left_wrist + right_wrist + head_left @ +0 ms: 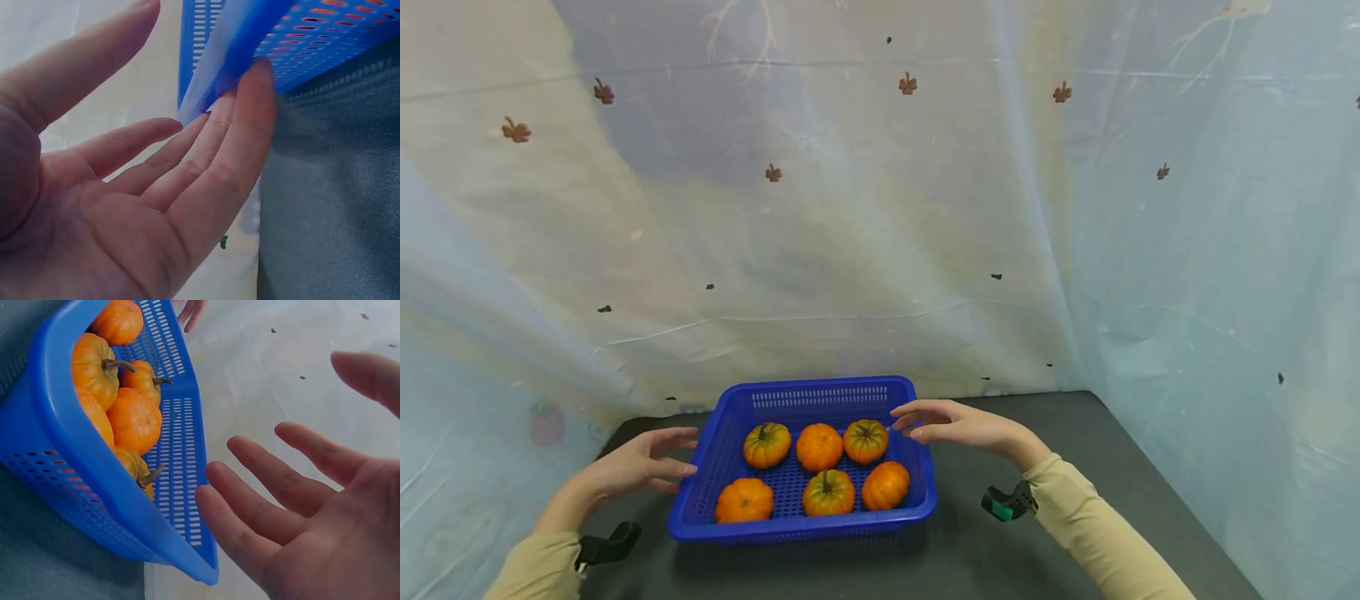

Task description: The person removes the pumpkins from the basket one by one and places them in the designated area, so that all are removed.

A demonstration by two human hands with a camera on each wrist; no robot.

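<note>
A blue plastic basket [805,527] with slotted walls holds several small pumpkins, some plain orange like the front-left pumpkin [744,501], others greenish with stems like the back-left pumpkin [767,446]. My left hand [634,471] is at the basket's left side, fingers extended; in the left wrist view its fingertips [257,78] reach the wall just under the rim, and whether they press on it I cannot tell. Over the right rim hovers my right hand [958,423], fingers loosely spread. The right wrist view shows that hand [300,512] holding nothing, apart from the pumpkins.
Under the basket is a dark table [1000,550]. A pale plastic sheet [850,250] with small leaf prints hangs behind the table and along both sides. Each wrist carries a black strap, such as the right strap [1009,503].
</note>
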